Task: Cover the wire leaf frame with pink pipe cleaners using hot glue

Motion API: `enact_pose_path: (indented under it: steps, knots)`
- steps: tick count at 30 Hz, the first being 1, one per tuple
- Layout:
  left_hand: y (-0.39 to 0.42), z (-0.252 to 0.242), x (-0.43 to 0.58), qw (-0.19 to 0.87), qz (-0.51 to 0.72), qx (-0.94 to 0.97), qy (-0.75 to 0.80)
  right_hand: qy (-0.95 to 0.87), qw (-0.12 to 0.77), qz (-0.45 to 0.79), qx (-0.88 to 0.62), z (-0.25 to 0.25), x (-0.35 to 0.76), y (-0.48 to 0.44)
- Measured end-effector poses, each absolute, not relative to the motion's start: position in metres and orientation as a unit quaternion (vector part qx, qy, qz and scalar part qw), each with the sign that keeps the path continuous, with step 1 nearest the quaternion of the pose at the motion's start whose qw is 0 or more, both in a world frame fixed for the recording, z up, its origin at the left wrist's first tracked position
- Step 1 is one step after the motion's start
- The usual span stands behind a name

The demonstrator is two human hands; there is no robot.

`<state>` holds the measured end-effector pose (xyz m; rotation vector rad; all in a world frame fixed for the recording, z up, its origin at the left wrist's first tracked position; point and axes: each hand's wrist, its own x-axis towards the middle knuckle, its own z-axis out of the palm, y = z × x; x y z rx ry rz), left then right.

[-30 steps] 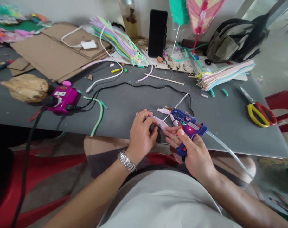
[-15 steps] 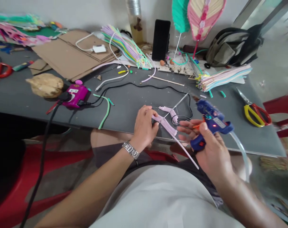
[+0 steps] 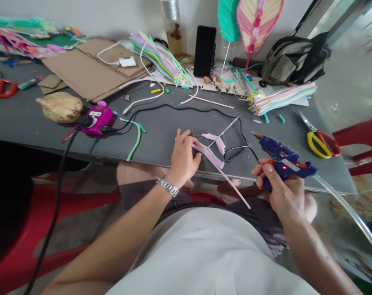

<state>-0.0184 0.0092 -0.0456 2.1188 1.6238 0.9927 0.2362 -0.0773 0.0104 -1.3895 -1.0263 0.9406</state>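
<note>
Pink straw frame, pinched in the left hand's narrow grip near the tabletop edge; blue hot glue gun, clasped in the right hand's closed grip beside it: a slip of its metal nozzle risks burning fingers or the black cord.

The right hand wraps the grip of the glue gun, hiding most of the handle. The clear glue stick behind the gun blurs and runs off the lower right edge. Left of the gun, the left hand's fingers cover the ends of the pink straws. Above the gun, the top edge cuts off the pink woven leaf.
</note>
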Motion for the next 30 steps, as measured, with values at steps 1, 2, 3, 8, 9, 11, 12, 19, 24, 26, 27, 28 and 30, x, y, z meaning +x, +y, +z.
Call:
enact_pose_path:
  steps: [1,2,3,8,9,11,12,19,24,26,27,28,30]
  knots:
    - [0.009,-0.045,-0.018,0.148,0.343,0.735,0.566,-0.435,0.553,0.395,-0.591,0.009,0.236,-0.077]
    - [0.009,-0.045,-0.019,0.149,0.342,0.735,0.567,-0.435,0.553,0.393,-0.592,0.008,0.236,-0.077]
    - [0.008,-0.045,-0.019,0.149,0.340,0.736,0.567,-0.434,0.552,0.393,-0.593,0.007,0.235,-0.077]
    - [0.001,-0.043,-0.017,0.133,0.343,0.736,0.568,-0.434,0.551,0.389,-0.597,0.003,0.237,-0.079]
    - [-0.001,-0.043,-0.016,0.123,0.347,0.739,0.565,-0.436,0.549,0.387,-0.599,0.002,0.238,-0.080]
    - [-0.005,-0.044,-0.015,0.090,0.355,0.748,0.553,-0.440,0.546,0.383,-0.601,0.001,0.238,-0.081]
    - [-0.007,-0.044,-0.014,0.071,0.358,0.754,0.546,-0.440,0.547,0.382,-0.601,0.001,0.238,-0.081]
    - [-0.012,-0.045,-0.014,-0.004,0.343,0.773,0.533,-0.422,0.555,0.382,-0.606,0.005,0.237,-0.082]
    - [-0.016,-0.036,-0.019,-0.014,0.285,0.809,0.515,-0.422,0.552,0.384,-0.608,0.006,0.238,-0.082]
    - [-0.017,-0.029,-0.020,-0.005,0.254,0.828,0.499,-0.422,0.549,0.380,-0.613,0.007,0.238,-0.082]
    - [-0.017,-0.026,-0.020,-0.002,0.243,0.836,0.492,-0.421,0.548,0.378,-0.616,0.008,0.238,-0.081]
    - [-0.017,-0.022,-0.019,-0.001,0.233,0.843,0.485,-0.420,0.548,0.376,-0.618,0.008,0.238,-0.081]
    - [-0.017,-0.016,-0.018,-0.003,0.218,0.852,0.477,-0.417,0.549,0.374,-0.620,0.009,0.238,-0.081]
